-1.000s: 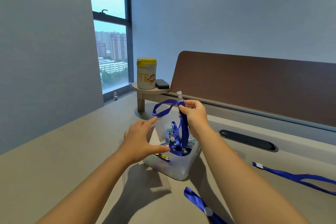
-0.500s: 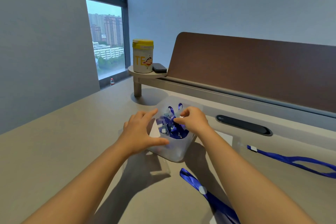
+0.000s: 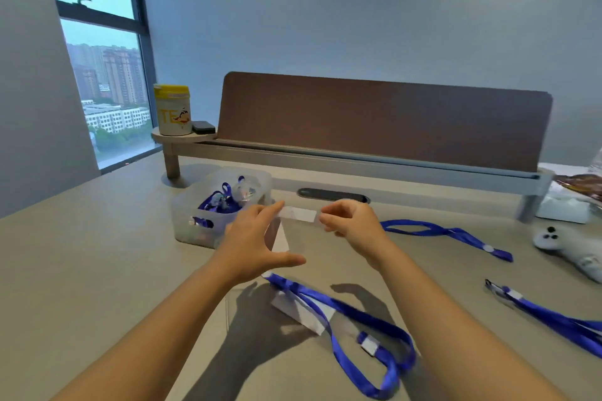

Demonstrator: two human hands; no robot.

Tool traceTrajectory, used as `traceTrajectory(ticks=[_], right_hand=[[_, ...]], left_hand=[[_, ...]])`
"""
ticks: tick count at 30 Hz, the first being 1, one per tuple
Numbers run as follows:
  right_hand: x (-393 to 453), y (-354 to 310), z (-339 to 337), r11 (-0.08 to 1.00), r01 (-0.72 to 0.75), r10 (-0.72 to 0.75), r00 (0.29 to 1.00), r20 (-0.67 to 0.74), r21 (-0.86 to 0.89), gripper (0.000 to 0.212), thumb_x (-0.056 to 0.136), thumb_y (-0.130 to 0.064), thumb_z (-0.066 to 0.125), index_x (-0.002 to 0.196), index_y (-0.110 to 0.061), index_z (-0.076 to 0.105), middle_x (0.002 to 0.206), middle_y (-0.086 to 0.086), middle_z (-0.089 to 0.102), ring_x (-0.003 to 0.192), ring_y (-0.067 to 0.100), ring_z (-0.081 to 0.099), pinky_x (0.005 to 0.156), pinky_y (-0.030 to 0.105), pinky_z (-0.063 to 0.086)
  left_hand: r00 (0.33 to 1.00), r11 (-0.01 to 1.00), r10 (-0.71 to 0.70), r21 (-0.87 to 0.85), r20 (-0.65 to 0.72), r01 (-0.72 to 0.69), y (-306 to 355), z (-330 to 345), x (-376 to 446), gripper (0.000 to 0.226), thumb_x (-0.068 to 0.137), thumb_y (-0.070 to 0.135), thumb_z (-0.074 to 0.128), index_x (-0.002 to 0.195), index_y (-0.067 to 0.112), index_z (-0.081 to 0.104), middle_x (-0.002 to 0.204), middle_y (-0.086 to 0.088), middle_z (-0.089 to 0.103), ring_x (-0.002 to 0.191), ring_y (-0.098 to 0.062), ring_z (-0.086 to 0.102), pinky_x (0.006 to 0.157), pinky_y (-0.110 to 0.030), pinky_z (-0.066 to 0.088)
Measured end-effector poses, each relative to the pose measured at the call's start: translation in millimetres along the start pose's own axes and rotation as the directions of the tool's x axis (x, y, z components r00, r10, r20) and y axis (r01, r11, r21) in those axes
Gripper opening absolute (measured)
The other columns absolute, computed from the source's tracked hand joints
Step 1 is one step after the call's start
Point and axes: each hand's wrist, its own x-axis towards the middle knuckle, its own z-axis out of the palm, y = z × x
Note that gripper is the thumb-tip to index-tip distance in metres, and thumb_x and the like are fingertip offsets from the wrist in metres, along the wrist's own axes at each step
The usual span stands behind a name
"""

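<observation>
Right hand [image 3: 348, 226] pinches one end of a clear badge sleeve [image 3: 298, 215] above the tabletop [image 3: 97, 270] beside the bin [image 3: 185, 221], left hand [image 3: 257, 244] spread open touching its other end; some lanyards [image 3: 211, 205] already fill the bin, while loose lanyards [image 3: 358, 309] seem left to sort.

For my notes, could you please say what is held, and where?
A clear badge sleeve: right hand pinches its right end, left hand touches its left end.

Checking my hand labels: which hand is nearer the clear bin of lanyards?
Left. The left hand hovers at the right corner of the clear bin; the right hand is farther right, pinching a clear sleeve.
</observation>
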Motion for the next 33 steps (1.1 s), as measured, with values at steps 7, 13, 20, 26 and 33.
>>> traceTrajectory(ticks=[7, 13, 20, 26, 33], right_hand=[[-76, 79, -101, 0.963, -0.234, 0.203, 0.956, -0.211, -0.136, 0.029, 0.088, -0.019, 0.056, 0.115, -0.008, 0.057, 0.115, 0.009, 0.061, 0.098, 0.014, 0.054, 0.078, 0.023, 0.045], [-86, 140, -158, 0.896, -0.399, 0.303, 0.870, -0.390, -0.194, 0.031, 0.089, -0.017, 0.054, 0.119, -0.008, 0.055, 0.122, 0.008, 0.059, 0.104, 0.017, 0.056, 0.085, 0.027, 0.047], [-73, 168, -180, 0.704, -0.471, 0.274, 0.871, -0.408, -0.532, 0.020, 0.088, -0.019, 0.053, 0.103, -0.007, 0.060, 0.108, 0.010, 0.064, 0.095, 0.024, 0.060, 0.077, 0.033, 0.046], [-73, 169, -180, 0.719, -0.425, 0.286, 0.902, -0.323, -0.550, 0.025, 0.090, -0.016, 0.049, 0.113, -0.010, 0.054, 0.109, 0.010, 0.063, 0.098, 0.025, 0.058, 0.083, 0.033, 0.046], [-74, 156, -180, 0.729, -0.329, 0.321, 0.939, -0.124, -0.601, 0.038, 0.092, -0.007, 0.043, 0.126, -0.020, 0.054, 0.131, 0.008, 0.055, 0.111, 0.026, 0.057, 0.094, 0.034, 0.045]], left_hand=[[0.968, 0.986, 0.163, -0.057, 0.189, -0.155, 89, 94, -4, 0.093, 0.062, 0.050, 0.072, 0.138, 0.024, 0.024, 0.146, -0.001, 0.033, 0.131, -0.019, 0.032, 0.109, -0.039, 0.032], [0.919, 0.970, 0.239, -0.039, 0.313, -0.240, 138, 148, 27, 0.089, 0.064, 0.047, 0.072, 0.136, 0.023, 0.028, 0.143, 0.000, 0.036, 0.128, -0.019, 0.034, 0.107, -0.037, 0.032], [0.889, 0.965, 0.231, 0.020, 0.396, -0.260, 150, 189, 53, 0.092, 0.062, 0.048, 0.074, 0.138, 0.026, 0.026, 0.145, 0.002, 0.033, 0.131, -0.019, 0.031, 0.110, -0.038, 0.030], [0.871, 0.949, 0.207, 0.126, 0.446, -0.290, 149, 204, 58, 0.094, 0.063, 0.056, 0.069, 0.139, 0.028, 0.021, 0.146, 0.002, 0.031, 0.133, -0.021, 0.026, 0.111, -0.040, 0.024], [0.833, 0.931, 0.146, 0.210, 0.534, -0.298, 140, 204, 52, 0.090, 0.066, 0.061, 0.063, 0.138, 0.035, 0.017, 0.144, 0.001, 0.030, 0.132, -0.022, 0.024, 0.110, -0.041, 0.019]])
